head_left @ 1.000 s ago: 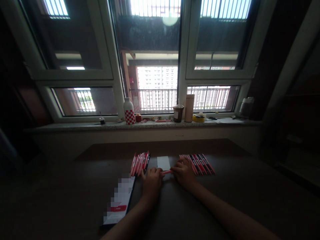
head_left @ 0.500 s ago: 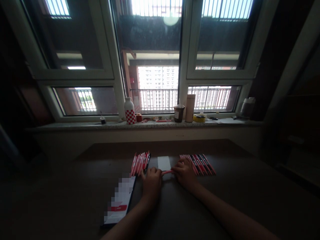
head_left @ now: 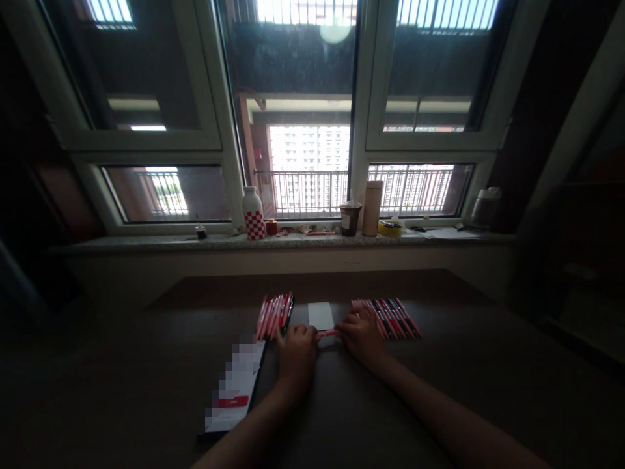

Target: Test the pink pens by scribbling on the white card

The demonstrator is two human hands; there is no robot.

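Note:
My left hand [head_left: 295, 355] and my right hand [head_left: 360, 335] rest on a dark table [head_left: 415, 391] and together hold one red pen [head_left: 327, 333] level between them, fingers closed on its two ends. Just beyond the pen lies a small white card [head_left: 321, 315]. A row of several red and black pens [head_left: 274, 309] lies left of the card, close to my left hand. A second, wider row of pens [head_left: 390, 318] lies to the right, touching my right hand.
A flat box with a white and red label [head_left: 234, 391] lies left of my left forearm. On the window sill [head_left: 146, 244] stand a red-checked white bottle [head_left: 252, 215], a dark cup [head_left: 349, 220], a tall beige flask [head_left: 372, 208] and a yellow tape roll [head_left: 389, 228].
The view has tilted slightly, so everything sits a little higher in the frame. Both hands keep hold of the red pen in the same place.

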